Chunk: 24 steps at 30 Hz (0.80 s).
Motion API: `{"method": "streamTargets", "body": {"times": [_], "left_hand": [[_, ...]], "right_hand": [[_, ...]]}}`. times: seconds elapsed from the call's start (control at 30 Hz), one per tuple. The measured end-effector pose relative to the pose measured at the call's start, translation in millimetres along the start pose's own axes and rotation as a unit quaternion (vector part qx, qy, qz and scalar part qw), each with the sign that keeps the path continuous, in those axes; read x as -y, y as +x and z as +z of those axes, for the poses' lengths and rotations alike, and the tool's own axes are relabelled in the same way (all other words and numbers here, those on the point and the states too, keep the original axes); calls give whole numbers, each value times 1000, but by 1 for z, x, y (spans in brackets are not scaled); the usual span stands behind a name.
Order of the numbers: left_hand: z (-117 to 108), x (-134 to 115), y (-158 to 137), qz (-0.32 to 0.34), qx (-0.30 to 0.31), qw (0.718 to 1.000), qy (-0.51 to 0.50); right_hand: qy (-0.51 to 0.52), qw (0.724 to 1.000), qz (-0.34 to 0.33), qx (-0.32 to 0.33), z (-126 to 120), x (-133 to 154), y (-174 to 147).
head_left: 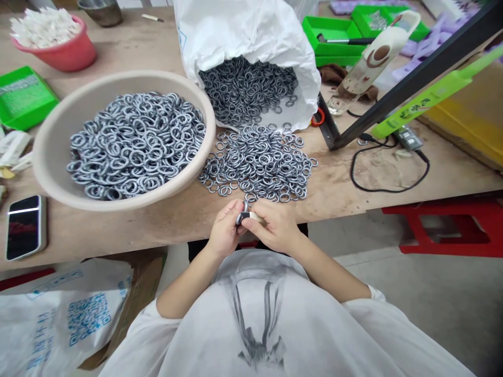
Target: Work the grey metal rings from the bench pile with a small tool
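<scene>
At the table's front edge my two hands meet. My left hand (227,229) is closed, pinching a grey ring (240,218) between thumb and fingers. Wrapped round a short tool with a pale handle (257,218) and a dark flat end is my right hand (278,224); the dark end touches the ring, and I cannot make out the tool's exact kind. Just beyond the hands lies a loose pile of grey rings (267,165). A big beige basin (43,157) full of similar rings stands to the left. Behind the pile, a white sack (243,29) lies open with darker rings inside.
At the far left are a pink bowl (78,52) of white pieces, a green tray (27,112) and a phone (26,228). To the right, a dark metal bar (412,78) slants up near a bottle (359,73) and a black cable (351,175). A red stool (416,230) stands below.
</scene>
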<state>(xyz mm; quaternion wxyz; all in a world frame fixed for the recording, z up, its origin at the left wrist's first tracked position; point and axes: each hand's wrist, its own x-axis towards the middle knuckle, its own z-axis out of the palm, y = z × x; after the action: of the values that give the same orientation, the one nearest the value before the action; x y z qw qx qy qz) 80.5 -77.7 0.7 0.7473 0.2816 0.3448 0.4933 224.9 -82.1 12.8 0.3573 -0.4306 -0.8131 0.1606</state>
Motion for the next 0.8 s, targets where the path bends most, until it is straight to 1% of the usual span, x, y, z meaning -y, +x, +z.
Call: {"method": "streamTargets", "body": {"times": [0.1,0.17,0.3,0.37,0.4,0.47,0.53,0.57,0.63,0.7,0.8], "left_hand": [[0,1,-1,5,-4,1000,0],[-1,1,-1,10,-4,1000,5],[-7,0,1,6,16,1000,16],[-11,1,1,2,14,1000,10],[-13,2,0,-1,16,1000,10],[-18,3,-5,-12,34,999,22],[-24,3,-11,-24,58,997,39],[-27,2,-14,-24,60,997,43],[-33,-2,-16,-1,27,999,41],[-39,-10,-15,35,-25,998,42],[-48,-22,-12,53,-81,995,40]], "right_hand": [[7,1000,-3,3,-3,0,1],[27,999,6,18,-4,1,1],[117,990,54,64,2,0,0],[146,984,79,70,9,-4,1],[144,983,95,63,12,-7,3],[107,984,137,27,15,-16,10],[34,982,183,-15,14,-26,21],[-16,980,196,-22,14,-29,28],[-121,975,186,7,14,-31,42],[-208,962,163,68,19,-27,53],[-288,936,145,143,31,-19,65]]}}
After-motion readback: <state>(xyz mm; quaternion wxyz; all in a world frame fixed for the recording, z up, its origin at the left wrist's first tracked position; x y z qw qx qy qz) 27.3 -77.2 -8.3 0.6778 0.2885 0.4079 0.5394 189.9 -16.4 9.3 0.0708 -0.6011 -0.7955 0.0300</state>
